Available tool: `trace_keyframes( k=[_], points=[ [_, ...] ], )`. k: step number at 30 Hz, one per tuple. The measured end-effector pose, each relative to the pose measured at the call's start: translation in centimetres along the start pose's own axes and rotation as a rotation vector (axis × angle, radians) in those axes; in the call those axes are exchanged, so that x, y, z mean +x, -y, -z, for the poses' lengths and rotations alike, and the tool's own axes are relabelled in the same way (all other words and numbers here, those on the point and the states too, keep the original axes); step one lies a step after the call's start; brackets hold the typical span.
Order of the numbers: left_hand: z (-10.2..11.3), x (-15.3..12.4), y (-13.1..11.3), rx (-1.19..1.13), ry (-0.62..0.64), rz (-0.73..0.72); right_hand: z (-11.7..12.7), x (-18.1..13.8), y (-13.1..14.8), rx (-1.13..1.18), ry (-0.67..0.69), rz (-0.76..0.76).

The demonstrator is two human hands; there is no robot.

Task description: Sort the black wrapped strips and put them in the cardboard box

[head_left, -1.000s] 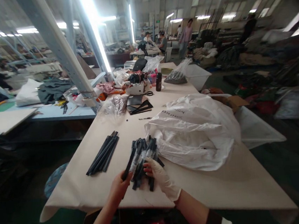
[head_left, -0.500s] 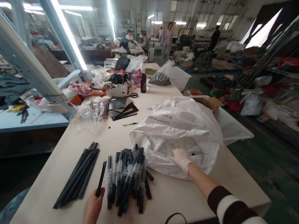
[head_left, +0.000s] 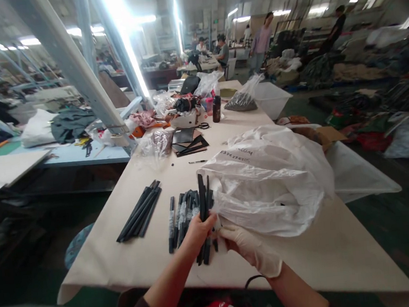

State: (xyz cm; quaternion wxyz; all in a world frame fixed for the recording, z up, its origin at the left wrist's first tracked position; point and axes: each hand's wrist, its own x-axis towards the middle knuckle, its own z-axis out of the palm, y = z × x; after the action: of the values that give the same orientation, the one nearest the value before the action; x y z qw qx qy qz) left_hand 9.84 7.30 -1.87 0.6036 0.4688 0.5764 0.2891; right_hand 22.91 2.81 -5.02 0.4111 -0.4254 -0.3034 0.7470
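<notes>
My bare left hand [head_left: 200,230] is closed around a few dark flat strips [head_left: 202,197], which stand up steeply above the fist and show below it too. Beside it, my right hand [head_left: 252,249] wears a thin whitish glove, its fingers pinched together close to the strips. A pale, see-through bit seems to be at those fingertips, but its kind is unclear. Behind and left of my left hand lie dark strip bundles [head_left: 183,213] wrapped in clear plastic. Further left rests a pile of loose dark strips [head_left: 140,212]. A large white plastic bag [head_left: 265,181] lies behind my right hand, its mouth towards me.
Toward the back of the table [head_left: 101,252] are a pen [head_left: 198,162], dark flat sheets [head_left: 189,143], scissors [head_left: 204,125], a dark bottle [head_left: 216,109] and clear plastic bags [head_left: 155,144]. White bins [head_left: 361,172] stand along the right edge. Several people are farther off.
My right hand has come out of the white bag's mouth to beside my left hand. My left hand has moved right, over the wrapped bundles, with the strips. The camera view has turned left.
</notes>
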Motion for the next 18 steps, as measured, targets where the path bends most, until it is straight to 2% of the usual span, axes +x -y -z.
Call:
trace_keyframes(
  k=[2,4,9,13,15,18],
  points=[
    [-0.4,-0.4,-0.3,0.014,-0.032,-0.045,-0.9,-1.0,-0.9,-0.114,-0.007,-0.028],
    [-0.5,-0.8,-0.3,0.049,-0.026,-0.097,-1.5,-1.9,-1.4,-0.12,0.001,-0.034],
    [0.0,-2.3,-0.2,0.076,0.001,-0.184,-2.7,-3.0,-1.0,0.15,-0.035,-0.005],
    [0.9,-4.7,0.4,0.107,0.06,-0.103,-3.0,-2.9,-0.5,0.325,-0.119,0.104],
    [0.9,-6.0,0.7,0.055,0.107,-0.036,-3.2,-2.8,-0.6,0.297,-0.168,0.16],
    [0.4,-7.4,0.8,-0.042,0.071,0.015,-3.5,-3.0,-1.1,0.144,-0.206,0.248]
  ],
)
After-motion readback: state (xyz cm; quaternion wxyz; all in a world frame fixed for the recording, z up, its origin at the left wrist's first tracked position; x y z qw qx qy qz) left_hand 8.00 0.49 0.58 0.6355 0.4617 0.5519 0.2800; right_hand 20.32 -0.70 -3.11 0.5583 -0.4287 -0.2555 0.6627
